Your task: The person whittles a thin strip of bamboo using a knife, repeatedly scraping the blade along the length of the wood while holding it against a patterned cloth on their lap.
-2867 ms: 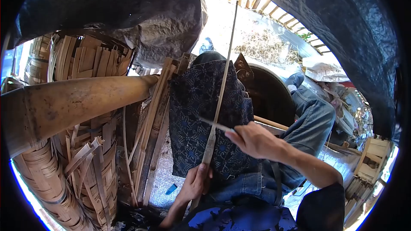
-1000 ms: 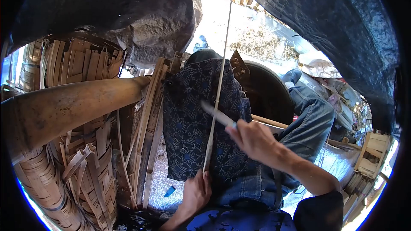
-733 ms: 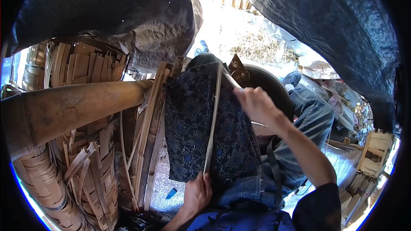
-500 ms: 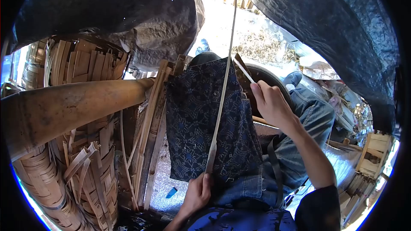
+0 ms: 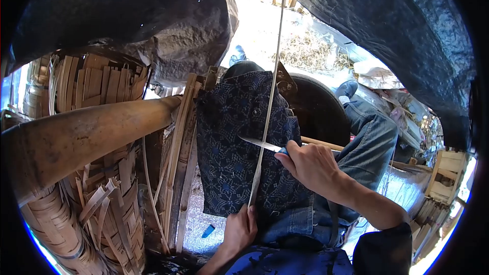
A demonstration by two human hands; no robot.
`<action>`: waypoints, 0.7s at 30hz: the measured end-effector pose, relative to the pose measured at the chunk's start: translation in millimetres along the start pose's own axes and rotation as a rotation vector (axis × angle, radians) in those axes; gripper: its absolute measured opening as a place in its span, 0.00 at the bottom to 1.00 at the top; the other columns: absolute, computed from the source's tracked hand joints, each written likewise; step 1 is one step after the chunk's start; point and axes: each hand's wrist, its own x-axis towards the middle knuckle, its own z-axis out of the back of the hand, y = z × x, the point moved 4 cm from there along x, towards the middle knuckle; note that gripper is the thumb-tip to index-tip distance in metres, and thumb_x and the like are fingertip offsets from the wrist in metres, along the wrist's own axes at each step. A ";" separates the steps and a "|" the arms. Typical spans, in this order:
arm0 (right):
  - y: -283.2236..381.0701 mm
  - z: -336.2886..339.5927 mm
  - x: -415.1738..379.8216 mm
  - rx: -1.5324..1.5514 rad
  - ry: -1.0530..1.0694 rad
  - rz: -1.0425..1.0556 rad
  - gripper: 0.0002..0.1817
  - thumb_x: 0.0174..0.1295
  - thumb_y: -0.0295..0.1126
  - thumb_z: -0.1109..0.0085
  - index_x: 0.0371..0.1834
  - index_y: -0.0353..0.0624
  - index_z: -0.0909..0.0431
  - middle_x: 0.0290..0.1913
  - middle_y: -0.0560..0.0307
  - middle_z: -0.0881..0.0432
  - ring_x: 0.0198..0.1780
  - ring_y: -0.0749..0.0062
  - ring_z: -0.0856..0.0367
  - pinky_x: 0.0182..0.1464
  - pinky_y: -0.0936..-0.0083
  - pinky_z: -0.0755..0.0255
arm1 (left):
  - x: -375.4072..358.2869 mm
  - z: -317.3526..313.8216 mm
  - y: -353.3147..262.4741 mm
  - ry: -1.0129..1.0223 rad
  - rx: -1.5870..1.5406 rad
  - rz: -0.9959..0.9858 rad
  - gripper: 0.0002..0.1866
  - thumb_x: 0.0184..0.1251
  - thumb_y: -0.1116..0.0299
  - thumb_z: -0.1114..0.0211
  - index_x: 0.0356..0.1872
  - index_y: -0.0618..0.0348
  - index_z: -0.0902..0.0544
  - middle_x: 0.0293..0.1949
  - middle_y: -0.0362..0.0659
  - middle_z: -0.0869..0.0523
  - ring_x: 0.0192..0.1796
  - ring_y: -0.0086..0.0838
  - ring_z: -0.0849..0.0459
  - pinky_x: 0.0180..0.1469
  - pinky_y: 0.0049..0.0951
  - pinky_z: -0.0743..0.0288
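A long, thin bamboo strip (image 5: 275, 69) runs away from me over the dark patterned cloth (image 5: 224, 147) on my lap. Its near end is pinched in my left hand (image 5: 239, 233), close to my body. My right hand (image 5: 318, 170) grips a knife (image 5: 261, 143) by its blue handle. The blade crosses the strip at about the middle of the cloth, its tip pointing left.
A thick bamboo pole (image 5: 91, 135) juts in from the left, above woven bamboo baskets (image 5: 56, 219). Split bamboo pieces (image 5: 178, 163) stand beside the cloth. A small blue object (image 5: 208, 231) lies on the floor. Dark plastic sheeting (image 5: 377, 35) hangs overhead.
My right hand has drawn the knife toward me along the strip, from the far edge of the cloth to its middle. My left hand keeps its pinch and has barely shifted.
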 end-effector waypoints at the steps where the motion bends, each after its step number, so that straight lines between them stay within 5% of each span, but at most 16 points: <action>1: 0.3 -3.9 2.6 -0.002 0.006 0.006 0.22 0.69 0.45 0.54 0.21 0.40 0.31 0.08 0.58 0.31 0.08 0.70 0.29 0.10 0.72 0.35 | -1.3 -0.9 1.9 -0.004 -0.005 0.005 0.14 0.70 0.69 0.52 0.24 0.65 0.30 0.12 0.57 0.27 0.16 0.54 0.26 0.19 0.46 0.36; 8: -26.1 10.0 36.1 -0.104 -0.256 -0.087 0.21 0.69 0.43 0.54 0.22 0.40 0.31 0.09 0.58 0.29 0.09 0.68 0.26 0.10 0.72 0.33 | -1.9 2.1 -0.1 0.036 -0.114 0.063 0.15 0.71 0.68 0.54 0.26 0.65 0.27 0.14 0.54 0.26 0.17 0.50 0.25 0.20 0.42 0.35; 10: -17.3 16.2 27.2 0.107 -0.122 -0.041 0.20 0.69 0.42 0.54 0.22 0.40 0.30 0.09 0.56 0.29 0.10 0.66 0.25 0.10 0.71 0.33 | -1.6 2.5 0.8 0.056 -0.130 0.100 0.17 0.72 0.67 0.56 0.26 0.66 0.26 0.14 0.52 0.26 0.16 0.46 0.25 0.21 0.38 0.35; 21: -1.3 2.8 43.8 0.010 0.000 0.054 0.23 0.68 0.44 0.53 0.18 0.40 0.32 0.08 0.56 0.30 0.10 0.62 0.26 0.13 0.67 0.31 | -12.1 18.1 1.0 -0.084 0.056 0.137 0.14 0.71 0.68 0.54 0.27 0.64 0.28 0.11 0.54 0.29 0.14 0.51 0.28 0.18 0.43 0.38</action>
